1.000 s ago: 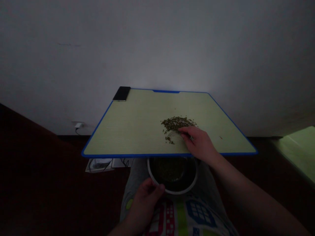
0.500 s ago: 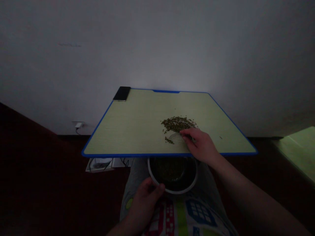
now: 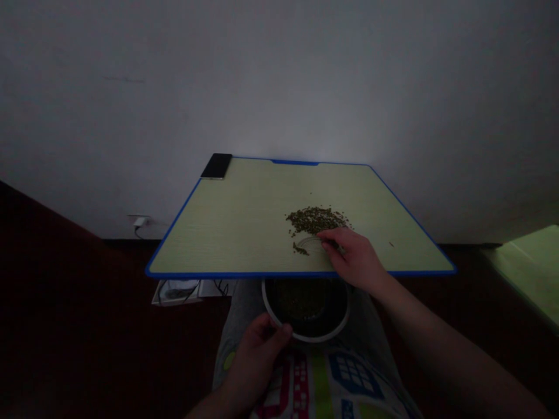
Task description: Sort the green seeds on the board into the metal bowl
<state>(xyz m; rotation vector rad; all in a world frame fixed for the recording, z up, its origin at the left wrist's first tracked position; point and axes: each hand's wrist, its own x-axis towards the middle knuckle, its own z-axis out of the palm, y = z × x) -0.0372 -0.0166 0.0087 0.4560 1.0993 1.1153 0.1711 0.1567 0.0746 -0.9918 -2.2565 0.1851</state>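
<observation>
A pile of small green-brown beans (image 3: 315, 219) lies on a pale green tabletop with a blue rim (image 3: 227, 221). My right hand (image 3: 353, 256) rests on the table just in front of the pile, fingers curled together against the nearest beans. Below the table's front edge, a white-rimmed bowl (image 3: 306, 308) holding more beans sits on my lap. My left hand (image 3: 257, 355) grips the bowl's left rim, thumb on top.
A black phone (image 3: 216, 166) lies at the table's far left corner. A white wall stands behind. A plug and cables (image 3: 138, 224) sit at the floor on the left. Patterned cloth (image 3: 323, 378) covers my lap. Another pale green surface (image 3: 530, 267) shows at right.
My right hand has drawn a few beans back toward the front edge, leaving a cleared arc in the pile. The left hand and bowl have stayed put.
</observation>
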